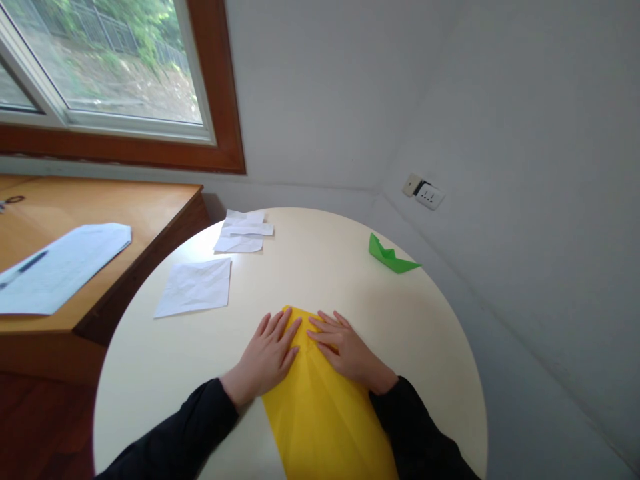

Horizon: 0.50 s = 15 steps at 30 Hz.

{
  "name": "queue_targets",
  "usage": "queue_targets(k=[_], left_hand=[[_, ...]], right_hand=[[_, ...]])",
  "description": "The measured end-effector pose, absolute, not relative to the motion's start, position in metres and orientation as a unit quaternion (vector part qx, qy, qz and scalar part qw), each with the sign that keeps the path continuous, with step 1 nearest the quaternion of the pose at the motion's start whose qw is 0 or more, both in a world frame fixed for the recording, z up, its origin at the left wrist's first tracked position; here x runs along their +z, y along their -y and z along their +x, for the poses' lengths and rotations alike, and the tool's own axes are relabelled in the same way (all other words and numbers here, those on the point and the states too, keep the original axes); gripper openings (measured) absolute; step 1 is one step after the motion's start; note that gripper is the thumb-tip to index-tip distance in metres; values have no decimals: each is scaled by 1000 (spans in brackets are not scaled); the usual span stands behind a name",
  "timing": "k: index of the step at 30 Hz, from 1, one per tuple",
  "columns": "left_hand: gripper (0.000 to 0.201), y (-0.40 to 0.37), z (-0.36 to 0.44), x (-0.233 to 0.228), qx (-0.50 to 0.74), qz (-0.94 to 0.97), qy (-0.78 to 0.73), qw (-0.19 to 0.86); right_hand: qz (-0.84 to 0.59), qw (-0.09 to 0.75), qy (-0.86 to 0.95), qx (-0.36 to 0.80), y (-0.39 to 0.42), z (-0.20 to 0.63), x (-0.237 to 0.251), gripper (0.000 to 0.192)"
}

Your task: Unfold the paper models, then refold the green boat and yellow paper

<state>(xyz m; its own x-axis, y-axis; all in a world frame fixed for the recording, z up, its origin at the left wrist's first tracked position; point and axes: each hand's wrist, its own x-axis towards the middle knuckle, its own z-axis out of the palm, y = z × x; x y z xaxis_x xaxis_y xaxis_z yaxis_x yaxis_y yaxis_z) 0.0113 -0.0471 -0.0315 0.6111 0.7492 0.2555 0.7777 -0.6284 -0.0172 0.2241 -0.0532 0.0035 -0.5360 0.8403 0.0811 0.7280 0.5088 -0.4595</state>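
A yellow sheet of paper (325,420) lies flat on the round cream surface (150,373), running from the near edge toward the middle, its far end folded into a point between the person's fingers. The left hand (270,353) presses palm-down on the left flap of that point, fingers spread and flat; the right hand (345,350) does the same on the right flap, so the two hands lie side by side, nearly touching at the fingertips, neither one gripping anything. Faint creases fan down the sheet from the tip. To do this pressing well, I judge the two slanted edges should meet along the middle line without overlap, and the fingers should run outward from the centre to sharpen each fold while the other hand keeps the paper from sliding. Toward the far right edge of the surface sits a small green paper boat (391,255), well apart from the hands. On the far left side lie a crumpled white sheet (195,287) and, beyond it near the far edge, a few folded white papers (243,232). A wooden desk (150,207) with a document stands just beside the surface on the left, under a window.
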Motion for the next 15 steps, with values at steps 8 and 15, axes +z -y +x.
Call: queue_targets(k=[8, 15], left_hand=[[49, 48, 12, -32, -122, -894, 423, 81], [49, 48, 13, -32, -130, -891, 427, 83]], right_hand=[[-456, 142, 856, 198, 54, 225, 6, 35], [-453, 137, 859, 197, 55, 224, 7, 37]])
